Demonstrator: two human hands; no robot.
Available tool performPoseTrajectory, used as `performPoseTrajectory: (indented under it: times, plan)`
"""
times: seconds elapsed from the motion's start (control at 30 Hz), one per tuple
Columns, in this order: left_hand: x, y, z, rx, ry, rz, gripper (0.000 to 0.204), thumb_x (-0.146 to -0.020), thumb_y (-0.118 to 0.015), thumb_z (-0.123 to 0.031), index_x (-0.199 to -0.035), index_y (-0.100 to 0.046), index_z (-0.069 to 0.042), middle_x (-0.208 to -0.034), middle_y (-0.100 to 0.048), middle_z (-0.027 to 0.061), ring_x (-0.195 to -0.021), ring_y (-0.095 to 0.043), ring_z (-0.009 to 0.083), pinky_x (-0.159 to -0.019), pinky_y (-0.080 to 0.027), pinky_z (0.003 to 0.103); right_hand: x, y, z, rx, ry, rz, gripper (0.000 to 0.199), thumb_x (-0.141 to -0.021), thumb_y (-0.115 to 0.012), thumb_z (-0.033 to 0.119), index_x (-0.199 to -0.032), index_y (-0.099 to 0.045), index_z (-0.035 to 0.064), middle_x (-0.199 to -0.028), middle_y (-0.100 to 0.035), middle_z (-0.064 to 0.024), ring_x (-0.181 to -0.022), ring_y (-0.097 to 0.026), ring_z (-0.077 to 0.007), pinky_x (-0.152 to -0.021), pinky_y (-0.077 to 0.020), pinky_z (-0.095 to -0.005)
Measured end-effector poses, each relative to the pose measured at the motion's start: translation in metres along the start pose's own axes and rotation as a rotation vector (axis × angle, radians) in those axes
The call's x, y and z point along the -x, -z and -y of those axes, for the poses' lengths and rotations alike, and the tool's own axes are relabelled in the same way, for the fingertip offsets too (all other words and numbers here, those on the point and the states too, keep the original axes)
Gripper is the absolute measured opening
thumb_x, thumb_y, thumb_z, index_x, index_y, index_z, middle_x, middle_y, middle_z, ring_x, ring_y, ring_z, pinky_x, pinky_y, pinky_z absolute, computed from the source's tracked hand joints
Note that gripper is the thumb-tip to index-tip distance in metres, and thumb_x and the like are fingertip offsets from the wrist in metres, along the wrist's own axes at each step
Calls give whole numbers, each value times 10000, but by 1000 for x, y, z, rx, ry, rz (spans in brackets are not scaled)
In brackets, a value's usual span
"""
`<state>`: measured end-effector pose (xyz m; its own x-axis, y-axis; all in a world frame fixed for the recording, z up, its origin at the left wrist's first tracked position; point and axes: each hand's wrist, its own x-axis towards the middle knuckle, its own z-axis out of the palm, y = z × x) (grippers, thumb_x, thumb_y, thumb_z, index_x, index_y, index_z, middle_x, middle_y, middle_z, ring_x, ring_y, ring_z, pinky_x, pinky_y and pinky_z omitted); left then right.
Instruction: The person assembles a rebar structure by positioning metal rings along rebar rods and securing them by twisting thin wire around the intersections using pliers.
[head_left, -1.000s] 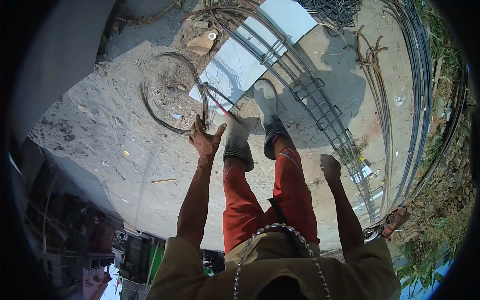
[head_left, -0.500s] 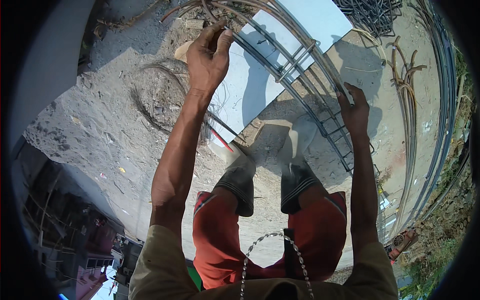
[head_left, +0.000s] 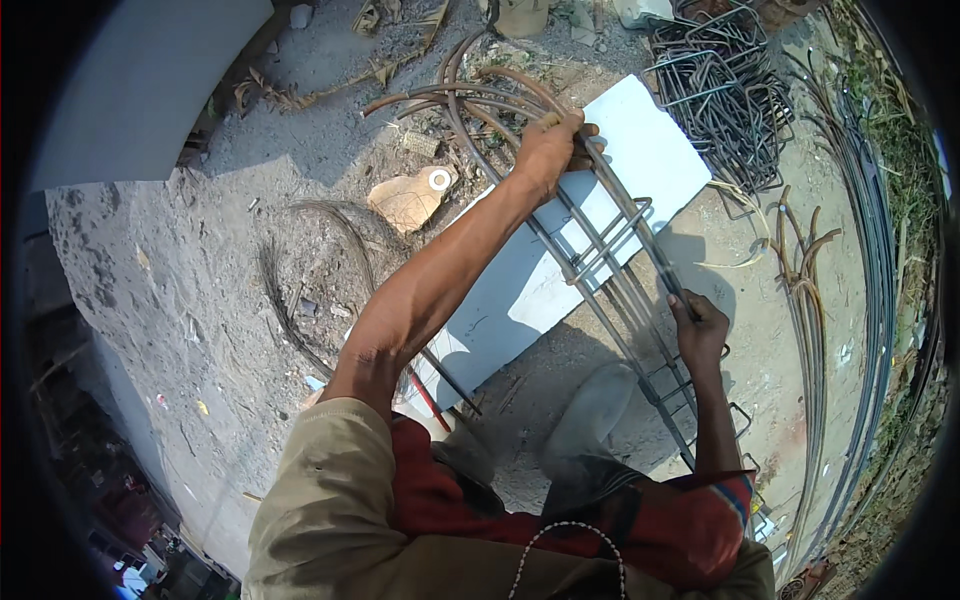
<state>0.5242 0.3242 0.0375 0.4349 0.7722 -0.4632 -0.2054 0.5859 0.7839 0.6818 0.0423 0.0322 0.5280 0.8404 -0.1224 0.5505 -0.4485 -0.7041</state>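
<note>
A rebar cage (head_left: 647, 238) of long steel bars with square stirrups lies slantwise before me, its far bar ends bent into curves. My left hand (head_left: 548, 155) reaches across and closes round a bar near the bent ends. Lower down on the right, my right hand (head_left: 702, 328) grips the same outer bar, thumb along it. A stirrup (head_left: 628, 225) sits round the bars between my two hands. Beneath the cage is a white board (head_left: 500, 310), partly shaded. By my left foot lies a tool with a red handle (head_left: 428, 402).
Loose stirrups (head_left: 722, 95) are heaped at the far right. Bent-ended bars (head_left: 808, 310) and long dark rebars (head_left: 880, 250) run down the right side. Thin tie wire (head_left: 272, 295) lies on the left ground, near a brown flat piece (head_left: 400, 205) with a white ring.
My left hand has moved right, from beside the cage onto a bar, and closed. My right hand has gone from open to gripping the bar. My view has tilted and I lean further forward.
</note>
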Motion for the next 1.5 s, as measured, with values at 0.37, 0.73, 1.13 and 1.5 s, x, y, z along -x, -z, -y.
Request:
performPoseTrajectory:
  times: [0.37, 0.73, 1.13, 1.5]
  plan:
    - [5, 13, -12, 45, 32, -21, 225, -906, -496, -144, -964, -523, 71, -842, -633, 153, -708, -659, 227, -582, -571, 331, 18, -3, 27, 60, 218, -3, 195, -797, -651, 69, -969, -668, -22, -743, -625, -70, -692, -554, -99, -634, -432, -227]
    - [14, 26, -7, -27, -81, 92, 292, -951, -446, -212, -802, -557, 13, -730, -626, 125, -648, -651, 198, -562, -564, 301, 28, -5, 48, -11, 5, -36, 156, -784, -681, 72, -908, -674, -23, -735, -614, -66, -668, -536, -88, -598, -428, -237]
    - [0, 36, 7, 95, -135, 140, 196, -923, -521, -235, -891, -528, -43, -749, -620, 61, -653, -640, 183, -566, -545, 307, -29, 18, 13, -13, -32, 31, 224, -825, -646, 198, -960, -667, 20, -882, -649, -108, -813, -614, -184, -715, -483, -306]
    - [-1, 37, 9, 98, -176, 163, 160, -924, -511, -195, -887, -514, -39, -734, -618, 60, -653, -641, 177, -552, -542, 301, -40, 13, 7, 77, -161, 264, 365, -849, -616, 344, -953, -674, -1, -652, -609, -51, -598, -507, -107, -566, -403, -286]
